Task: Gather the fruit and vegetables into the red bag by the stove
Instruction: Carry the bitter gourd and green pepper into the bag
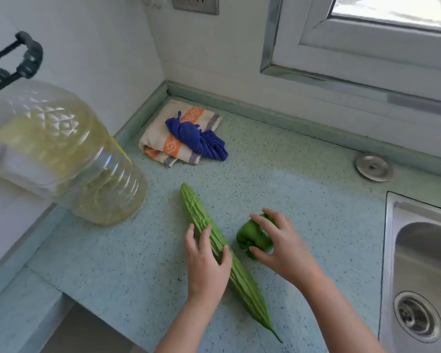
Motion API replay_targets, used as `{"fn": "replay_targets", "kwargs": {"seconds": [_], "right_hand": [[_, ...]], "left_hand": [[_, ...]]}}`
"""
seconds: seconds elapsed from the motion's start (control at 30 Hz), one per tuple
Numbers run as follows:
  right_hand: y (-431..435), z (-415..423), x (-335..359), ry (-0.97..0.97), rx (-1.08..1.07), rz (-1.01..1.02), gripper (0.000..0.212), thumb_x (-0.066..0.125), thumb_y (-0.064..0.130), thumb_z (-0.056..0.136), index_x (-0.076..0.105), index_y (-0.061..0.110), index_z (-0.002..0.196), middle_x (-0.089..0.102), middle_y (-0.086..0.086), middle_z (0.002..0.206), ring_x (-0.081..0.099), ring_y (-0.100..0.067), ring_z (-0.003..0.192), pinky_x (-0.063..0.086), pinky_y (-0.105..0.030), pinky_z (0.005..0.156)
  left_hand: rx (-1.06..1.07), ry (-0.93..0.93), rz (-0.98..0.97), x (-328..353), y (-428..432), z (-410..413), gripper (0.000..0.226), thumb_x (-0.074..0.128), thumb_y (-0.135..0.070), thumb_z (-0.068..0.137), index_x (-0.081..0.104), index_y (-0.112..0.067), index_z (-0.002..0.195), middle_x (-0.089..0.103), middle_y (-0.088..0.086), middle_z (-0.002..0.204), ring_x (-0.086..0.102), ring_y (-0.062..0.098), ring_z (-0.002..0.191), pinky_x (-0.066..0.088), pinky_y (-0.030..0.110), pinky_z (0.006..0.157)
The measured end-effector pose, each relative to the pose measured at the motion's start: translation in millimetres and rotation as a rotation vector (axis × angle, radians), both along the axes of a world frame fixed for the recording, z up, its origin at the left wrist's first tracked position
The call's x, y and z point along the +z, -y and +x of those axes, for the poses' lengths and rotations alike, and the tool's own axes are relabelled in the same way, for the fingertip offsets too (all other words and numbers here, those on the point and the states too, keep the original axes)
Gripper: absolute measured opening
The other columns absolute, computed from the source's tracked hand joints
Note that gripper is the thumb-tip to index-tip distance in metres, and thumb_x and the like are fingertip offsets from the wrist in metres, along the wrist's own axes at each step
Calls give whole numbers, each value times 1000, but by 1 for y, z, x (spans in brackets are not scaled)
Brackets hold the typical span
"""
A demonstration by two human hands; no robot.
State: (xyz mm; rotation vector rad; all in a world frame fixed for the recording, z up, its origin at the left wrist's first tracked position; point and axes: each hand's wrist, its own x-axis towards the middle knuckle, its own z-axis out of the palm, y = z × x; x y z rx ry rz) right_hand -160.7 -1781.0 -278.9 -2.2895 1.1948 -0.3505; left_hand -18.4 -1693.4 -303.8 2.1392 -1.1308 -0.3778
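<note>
A long ridged bitter gourd (196,207) lies diagonally on the speckled green counter (290,179). My left hand (206,261) rests over its middle, fingers curled around it. To its right sits a green bell pepper (251,234). My right hand (281,243) wraps it from the right, fingers over the top and thumb below. The red bag and the stove are not in view.
A large clear oil jug (69,159) with a black handle stands at the left. A folded striped towel (163,138) with a blue cloth (201,140) on it lies in the back corner. A steel sink (423,271) is at the right, under a window (367,34).
</note>
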Motion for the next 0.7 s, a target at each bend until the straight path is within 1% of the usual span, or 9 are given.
{"fn": "replay_targets", "kwargs": {"seconds": [0.1,0.17,0.23,0.27,0.33,0.4,0.53,0.6,0.7], "right_hand": [[1,2,-7,55,-24,51,64,69,33,75,42,29,133,32,-5,142,27,-21,130,35,-34,98],[1,4,-11,82,-46,79,64,69,35,73,43,29,131,33,-6,140,28,-22,129,32,-30,98],[0,6,-14,111,-74,105,63,65,40,70,46,29,130,35,-7,137,31,-24,126,26,-28,97],[-1,7,-16,124,-90,111,64,62,43,69,47,28,129,36,-8,135,33,-25,125,26,-28,97],[-2,8,-17,152,-122,127,65,56,48,66,48,28,127,38,-8,132,36,-25,122,29,-30,96],[-3,9,-18,166,-141,145,65,54,49,66,49,27,126,38,-8,132,37,-24,121,31,-30,96],[-5,10,-17,157,-153,132,65,54,49,66,50,25,125,39,-9,129,39,-25,118,34,-32,95],[-7,10,-16,170,-173,139,62,58,46,66,51,25,125,39,-8,128,39,-25,118,37,-34,96],[-14,8,-12,185,-206,158,60,62,39,67,51,27,124,39,-6,127,40,-23,116,41,-37,94]], "left_hand": [[21,-12,-19,-6,2,-4,56,75,-11,74,52,-2,124,30,28,140,38,43,123,48,49,89],[45,-36,-35,-8,4,-6,57,76,-11,72,52,-4,123,29,28,140,39,43,122,50,51,84],[50,-35,-41,-8,7,-7,58,78,-11,69,54,-5,121,30,29,139,41,45,120,50,48,84],[44,-33,-43,-8,8,-8,58,79,-11,67,56,-5,120,32,30,138,43,45,118,48,47,84],[30,-31,-47,-9,12,-10,57,81,-9,64,58,-6,116,35,31,135,45,47,116,46,46,85],[34,-33,-50,-10,14,-11,56,80,-6,62,60,-8,114,35,30,135,44,47,116,45,46,87],[65,-94,-54,-10,14,-10,53,76,-7,68,58,-12,118,30,23,141,38,39,125,44,44,92],[79,-145,-58,-7,12,-9,52,74,-6,72,57,-14,120,26,18,144,34,33,128,42,37,95],[104,-221,-49,0,9,-7,50,71,-5,76,54,-16,121,24,13,145,34,24,128,34,20,89]]}}
